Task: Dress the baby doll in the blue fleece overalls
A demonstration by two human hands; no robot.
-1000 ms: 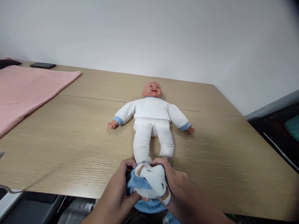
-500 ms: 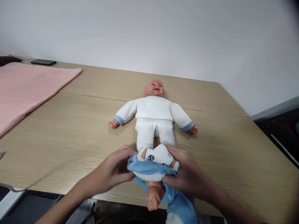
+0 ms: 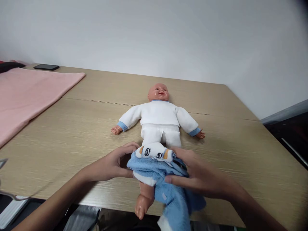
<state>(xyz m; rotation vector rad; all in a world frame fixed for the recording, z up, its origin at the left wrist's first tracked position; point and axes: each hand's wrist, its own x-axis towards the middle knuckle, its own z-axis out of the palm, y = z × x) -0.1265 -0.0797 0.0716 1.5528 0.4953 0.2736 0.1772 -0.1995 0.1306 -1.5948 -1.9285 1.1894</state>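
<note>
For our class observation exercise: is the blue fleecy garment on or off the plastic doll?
Partly on: a plastic foot pokes through one white fleecy cuff, but the white cloth thighs show above.

A pink cloth [image 3: 36, 96] spreads at the left of the frame on the wood-grain counter [image 3: 96, 118]. At upper left, a flat black slab [image 3: 46, 67] lies beyond it, near a dark object [image 3: 11, 66]. A pale wall [image 3: 144, 35] fills the top.

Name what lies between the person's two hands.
In the head view, a bunched blue garment with a white, eyed patch lies between the left hand and the right hand; a bare doll foot sticks out below it.
</note>
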